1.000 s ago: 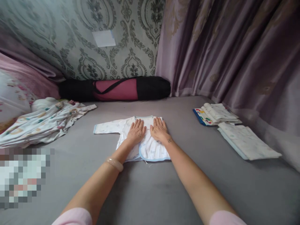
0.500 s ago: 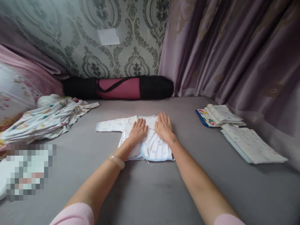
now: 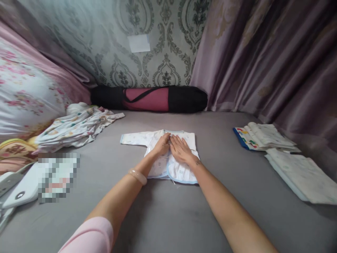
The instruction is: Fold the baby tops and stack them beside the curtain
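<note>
A small white baby shirt (image 3: 181, 171) with light blue trim lies flat on the grey sheet. Its left-side sleeve (image 3: 134, 138) stretches outward, while the right-side sleeve is folded in, out of sight. On the middle of the shirt's front rests my left hand (image 3: 162, 144), its fingers straight and seen partly edge-on. My right hand (image 3: 181, 150) lies flat just beside it with fingers stretched out, and the two hands meet near the shirt's centre line. Neither hand grasps the cloth. A thin white tie shows below the hem.
Folded baby clothes (image 3: 268, 135) and another folded white garment (image 3: 305, 175) lie at the right. A crumpled patterned garment (image 3: 73, 128) is at the left, near a white device (image 3: 28, 186) and a blurred-out item. A black and maroon long bag (image 3: 147, 99) lies along the wall.
My right hand has slid left from the shirt's right shoulder to its middle, against my left hand. The left hand has turned slightly onto its edge. The view has shifted left.
</note>
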Motion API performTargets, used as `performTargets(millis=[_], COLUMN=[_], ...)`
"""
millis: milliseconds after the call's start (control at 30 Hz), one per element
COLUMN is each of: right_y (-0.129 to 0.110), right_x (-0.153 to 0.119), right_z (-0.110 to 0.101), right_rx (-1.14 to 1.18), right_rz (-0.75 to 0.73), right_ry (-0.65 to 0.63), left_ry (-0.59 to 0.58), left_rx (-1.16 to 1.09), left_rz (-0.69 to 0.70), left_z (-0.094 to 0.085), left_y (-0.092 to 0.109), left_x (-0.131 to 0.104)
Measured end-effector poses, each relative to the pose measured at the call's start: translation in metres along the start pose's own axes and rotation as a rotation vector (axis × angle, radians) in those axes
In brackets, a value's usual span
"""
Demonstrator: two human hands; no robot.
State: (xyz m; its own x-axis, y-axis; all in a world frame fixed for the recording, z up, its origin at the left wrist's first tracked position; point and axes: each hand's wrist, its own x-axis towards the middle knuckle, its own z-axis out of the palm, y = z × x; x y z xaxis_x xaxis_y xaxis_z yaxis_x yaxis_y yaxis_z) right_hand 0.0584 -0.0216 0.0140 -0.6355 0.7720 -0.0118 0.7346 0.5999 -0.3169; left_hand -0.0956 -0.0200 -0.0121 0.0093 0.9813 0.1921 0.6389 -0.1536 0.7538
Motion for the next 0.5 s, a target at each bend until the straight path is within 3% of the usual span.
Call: performTargets(millis=[133,233,400,500], right_y=[-0.002,-0.003,-0.002,-0.001], right_x=[-0.001,-0.002,0.0,0.002], right_z=[-0.001,-0.003,-0.001,-0.002], right_rx=[-0.028,-0.022,-0.025,-0.031], right_rz=[-0.007,-0.004,-0.005,0.002], right_ry=[0.006,0.001,-0.001,-0.026], left_ry=[0.023,0.094,0.44,0.661], left_rx=[-0.08,-0.059,0.176,0.39], left_rz=[-0.073,-0.133,-0.313,-0.594], left_z=[-0.01,-0.031,-0.092,-0.121], left_y=[0.004,0.005,-0.013,-0.03], left_x=[0.0,-0.005,-0.032,-0.052])
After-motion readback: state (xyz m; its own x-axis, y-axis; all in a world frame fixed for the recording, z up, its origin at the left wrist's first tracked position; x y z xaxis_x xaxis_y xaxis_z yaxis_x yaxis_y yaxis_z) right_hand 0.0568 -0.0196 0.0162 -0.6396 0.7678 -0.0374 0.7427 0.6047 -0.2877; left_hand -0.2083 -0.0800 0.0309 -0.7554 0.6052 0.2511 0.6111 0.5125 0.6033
